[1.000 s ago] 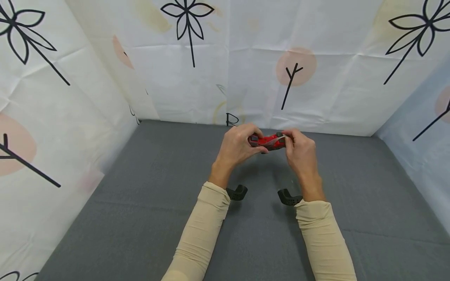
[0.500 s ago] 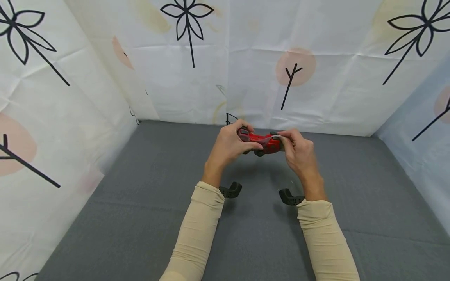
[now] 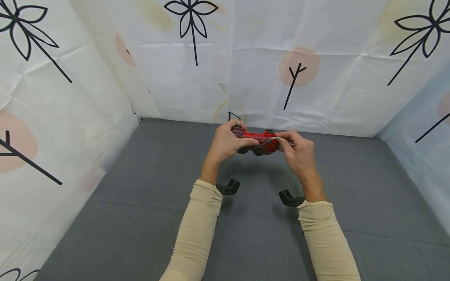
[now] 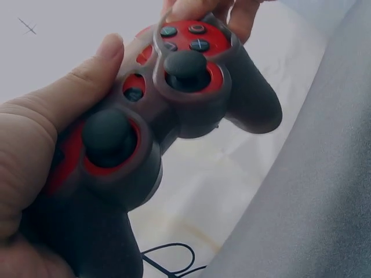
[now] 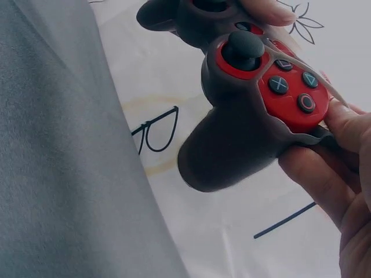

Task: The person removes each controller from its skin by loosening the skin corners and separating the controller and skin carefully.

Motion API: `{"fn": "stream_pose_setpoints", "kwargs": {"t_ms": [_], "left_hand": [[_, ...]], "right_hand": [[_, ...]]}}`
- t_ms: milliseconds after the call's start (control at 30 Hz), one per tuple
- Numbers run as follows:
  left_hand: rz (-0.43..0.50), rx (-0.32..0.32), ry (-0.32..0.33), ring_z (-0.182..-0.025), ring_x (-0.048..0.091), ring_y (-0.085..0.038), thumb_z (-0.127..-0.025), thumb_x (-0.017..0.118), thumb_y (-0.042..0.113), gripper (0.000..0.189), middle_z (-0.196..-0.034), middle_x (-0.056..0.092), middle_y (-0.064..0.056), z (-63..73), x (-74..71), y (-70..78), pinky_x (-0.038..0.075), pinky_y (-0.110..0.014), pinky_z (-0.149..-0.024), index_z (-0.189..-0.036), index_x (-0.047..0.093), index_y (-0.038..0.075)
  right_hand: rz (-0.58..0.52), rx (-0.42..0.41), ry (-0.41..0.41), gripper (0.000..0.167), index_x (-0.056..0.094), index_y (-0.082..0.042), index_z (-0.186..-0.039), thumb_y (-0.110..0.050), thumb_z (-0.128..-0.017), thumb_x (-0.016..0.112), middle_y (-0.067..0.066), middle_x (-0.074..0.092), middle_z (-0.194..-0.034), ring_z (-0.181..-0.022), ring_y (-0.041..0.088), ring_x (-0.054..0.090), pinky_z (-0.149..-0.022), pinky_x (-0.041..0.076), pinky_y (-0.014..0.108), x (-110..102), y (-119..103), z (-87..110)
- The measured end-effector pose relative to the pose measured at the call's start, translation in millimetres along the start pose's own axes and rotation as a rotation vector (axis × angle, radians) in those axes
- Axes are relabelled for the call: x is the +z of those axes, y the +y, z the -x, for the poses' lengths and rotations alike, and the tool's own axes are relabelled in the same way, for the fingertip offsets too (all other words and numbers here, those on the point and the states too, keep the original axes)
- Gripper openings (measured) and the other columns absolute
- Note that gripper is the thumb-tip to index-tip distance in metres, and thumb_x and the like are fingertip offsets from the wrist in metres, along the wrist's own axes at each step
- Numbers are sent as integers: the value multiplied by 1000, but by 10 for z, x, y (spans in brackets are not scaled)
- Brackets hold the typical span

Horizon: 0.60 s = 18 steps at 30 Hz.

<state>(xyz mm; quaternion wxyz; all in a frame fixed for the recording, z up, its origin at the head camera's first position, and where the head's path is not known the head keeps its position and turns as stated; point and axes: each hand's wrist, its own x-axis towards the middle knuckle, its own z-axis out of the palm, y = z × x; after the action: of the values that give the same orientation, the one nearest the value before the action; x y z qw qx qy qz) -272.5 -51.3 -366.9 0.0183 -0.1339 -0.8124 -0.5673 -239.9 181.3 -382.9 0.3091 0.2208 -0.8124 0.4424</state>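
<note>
A red game controller (image 3: 268, 146) is held above the grey surface, partly wrapped in a dark translucent silicone cover (image 5: 226, 145). My left hand (image 3: 222, 145) grips one end of it, with the thumb lying along the front edge in the left wrist view. At the other end, my right hand (image 3: 299, 156) pinches the stretched rim of the cover beside the face buttons (image 5: 293, 87). The cover surrounds both thumbsticks (image 4: 185, 65) and the handles. Around the face buttons the red shell shows bare. My right fingertips are partly hidden behind the cover in the left wrist view.
Grey cloth (image 3: 140, 226) covers the work surface below the hands. White patterned sheets (image 3: 253, 86) stand at the back and both sides, close behind the controller. Black wrist mounts (image 3: 228, 187) stick out inward from both wrists.
The controller has shifted left and turned, so its face buttons now show in the head view. My left hand moved left with it, while the right stays nearly in place, pinching the rim.
</note>
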Motion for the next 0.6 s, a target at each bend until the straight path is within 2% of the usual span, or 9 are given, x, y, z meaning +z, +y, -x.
{"fn": "stream_pose_setpoints", "kwargs": {"t_ms": [100,167,300,367,433,500,600], "left_hand": [[19,1,-3,-86,71,-20,-75,92,36,51,-102,73,-8,0,-2,8,58,-31,-69,-112,64,15],[46,-2,6,-85,72,-20,-75,92,35,50,-100,74,-8,4,-1,5,58,-32,-69,-111,64,15],[88,-2,41,-84,73,-19,-76,91,35,50,-95,76,-6,13,6,-5,59,-33,-70,-111,63,14],[94,2,53,-84,73,-19,-77,91,36,51,-95,76,-6,17,8,-6,59,-33,-71,-112,63,12],[102,3,60,-84,73,-19,-77,91,36,53,-95,77,-6,20,10,-1,59,-34,-72,-113,63,10],[109,5,62,-85,73,-19,-77,91,36,53,-95,77,-6,25,7,8,60,-34,-72,-113,63,9],[123,10,53,-85,73,-20,-76,91,36,51,-95,76,-6,31,1,30,59,-34,-72,-111,63,12]], "right_hand": [[-5,20,-9,18,74,5,-110,0,-93,70,23,77,-103,-86,-23,61,-74,50,2,-5,-11,-2],[7,27,-17,21,76,2,-113,-3,-93,72,21,77,-104,-85,-19,63,-74,49,1,-9,-17,-2],[29,42,-46,28,75,-5,-122,-8,-94,72,18,78,-106,-81,8,74,-68,45,3,-13,-27,3],[24,67,-68,31,73,-6,-126,-9,-95,72,19,78,-107,-79,24,76,-66,44,5,-15,-33,7],[7,107,-92,34,70,-6,-129,-9,-95,72,20,77,-108,-81,34,76,-67,45,5,-18,-42,9],[-12,160,-107,37,68,-6,-132,-12,-95,72,21,76,-112,-85,36,76,-70,46,4,-23,-59,7],[-69,246,-105,41,63,-7,-136,-16,-97,71,20,72,-122,-97,21,74,-80,48,4,-25,-100,-11]]}}
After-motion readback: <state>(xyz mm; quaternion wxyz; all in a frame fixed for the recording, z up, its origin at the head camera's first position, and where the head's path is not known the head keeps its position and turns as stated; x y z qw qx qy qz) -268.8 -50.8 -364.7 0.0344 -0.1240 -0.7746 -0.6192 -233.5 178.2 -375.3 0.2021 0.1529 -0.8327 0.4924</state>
